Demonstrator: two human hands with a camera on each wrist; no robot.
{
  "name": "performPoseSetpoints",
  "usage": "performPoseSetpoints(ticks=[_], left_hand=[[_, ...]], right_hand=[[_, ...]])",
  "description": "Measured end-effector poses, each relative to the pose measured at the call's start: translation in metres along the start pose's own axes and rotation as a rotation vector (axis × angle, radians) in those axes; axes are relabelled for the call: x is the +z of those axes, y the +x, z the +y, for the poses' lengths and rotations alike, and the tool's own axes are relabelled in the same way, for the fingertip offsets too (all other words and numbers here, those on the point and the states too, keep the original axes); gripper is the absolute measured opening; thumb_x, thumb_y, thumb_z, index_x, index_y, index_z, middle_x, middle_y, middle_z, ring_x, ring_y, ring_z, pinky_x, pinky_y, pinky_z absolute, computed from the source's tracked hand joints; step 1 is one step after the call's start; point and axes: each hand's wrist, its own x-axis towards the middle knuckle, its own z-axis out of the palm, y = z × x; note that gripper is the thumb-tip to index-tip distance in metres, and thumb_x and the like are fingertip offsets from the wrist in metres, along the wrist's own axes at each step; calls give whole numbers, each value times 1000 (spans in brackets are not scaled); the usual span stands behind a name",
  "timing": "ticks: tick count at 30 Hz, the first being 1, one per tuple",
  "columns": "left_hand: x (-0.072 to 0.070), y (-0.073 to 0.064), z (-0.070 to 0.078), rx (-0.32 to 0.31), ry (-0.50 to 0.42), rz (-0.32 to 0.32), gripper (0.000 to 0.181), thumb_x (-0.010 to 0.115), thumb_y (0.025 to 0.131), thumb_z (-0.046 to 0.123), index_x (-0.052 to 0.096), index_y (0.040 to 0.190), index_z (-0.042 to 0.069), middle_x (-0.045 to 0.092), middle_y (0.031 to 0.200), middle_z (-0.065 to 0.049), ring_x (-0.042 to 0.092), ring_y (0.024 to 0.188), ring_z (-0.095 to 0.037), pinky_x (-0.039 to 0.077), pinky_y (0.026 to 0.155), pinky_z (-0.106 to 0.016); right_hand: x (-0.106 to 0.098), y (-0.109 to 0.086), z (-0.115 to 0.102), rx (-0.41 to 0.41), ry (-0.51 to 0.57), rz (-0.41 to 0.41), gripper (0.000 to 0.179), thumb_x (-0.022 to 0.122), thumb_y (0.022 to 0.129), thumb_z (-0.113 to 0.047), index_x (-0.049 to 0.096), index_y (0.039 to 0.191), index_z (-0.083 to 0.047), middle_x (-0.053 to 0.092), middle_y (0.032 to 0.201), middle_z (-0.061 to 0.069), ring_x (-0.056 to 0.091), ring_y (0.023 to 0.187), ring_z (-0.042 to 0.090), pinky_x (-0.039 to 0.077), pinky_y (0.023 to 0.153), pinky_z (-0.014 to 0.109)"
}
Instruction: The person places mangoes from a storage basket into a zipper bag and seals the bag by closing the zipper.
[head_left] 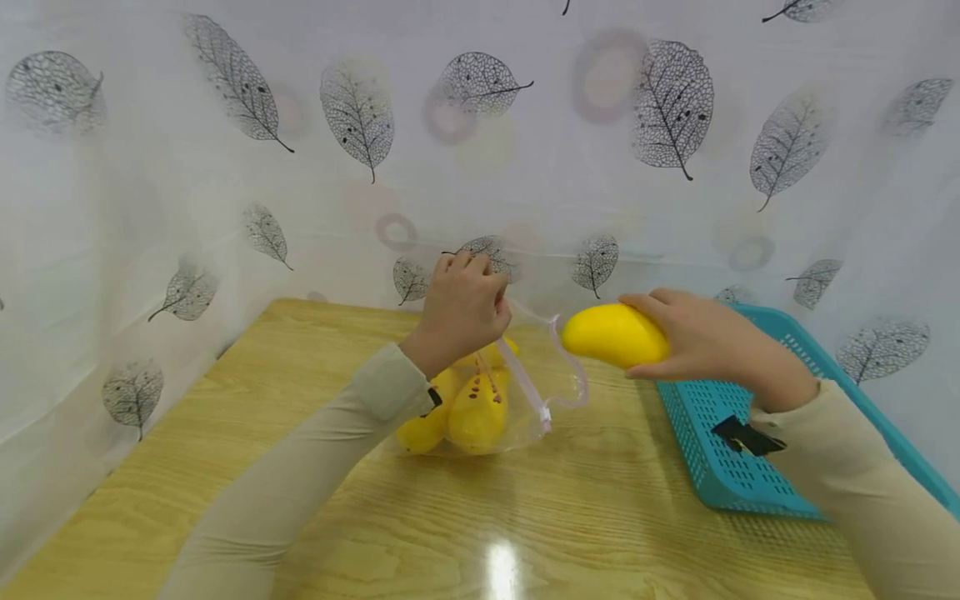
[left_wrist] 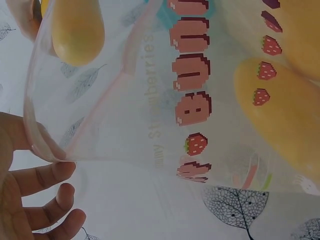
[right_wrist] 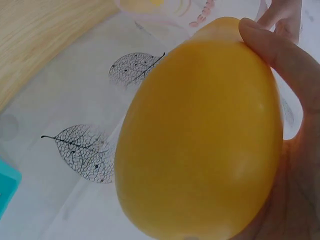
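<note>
My left hand (head_left: 467, 304) pinches the pink-edged rim of a clear zip bag (left_wrist: 120, 125) with a strawberry print. Several yellow mangoes (head_left: 478, 414) lie in the bag on the table, seen through its plastic. The bag's mouth gapes to the right. Beside that mouth, in the air, my right hand (head_left: 701, 342) grips another yellow mango (right_wrist: 200, 135), thumb on one side and fingers on the other. In the left wrist view this held mango (left_wrist: 78, 32) shows past the bag's rim; the fingers below the left hand's pinch are loosely bent.
A teal perforated basket (head_left: 693, 450) stands on the right of the wooden table (head_left: 390, 533), partly under the right forearm. Behind the table hangs a pale curtain (head_left: 517, 183) with a leaf print. A black clip (head_left: 746, 436) sits at the right cuff.
</note>
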Motion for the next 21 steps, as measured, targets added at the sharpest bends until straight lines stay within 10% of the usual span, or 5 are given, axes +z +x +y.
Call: performPoseSetpoints(ticks=[21], left_hand=[[-2,0,1,-7,-25,-8,21,55,82,17,52,62,14,53,75,-2,49,77,-23,39,77,-38]], right_hand=[[18,9,-27,-122,-27,15,85,76,68,-48,43,136,-8,60,116,12,57,82,19,49,68,36]])
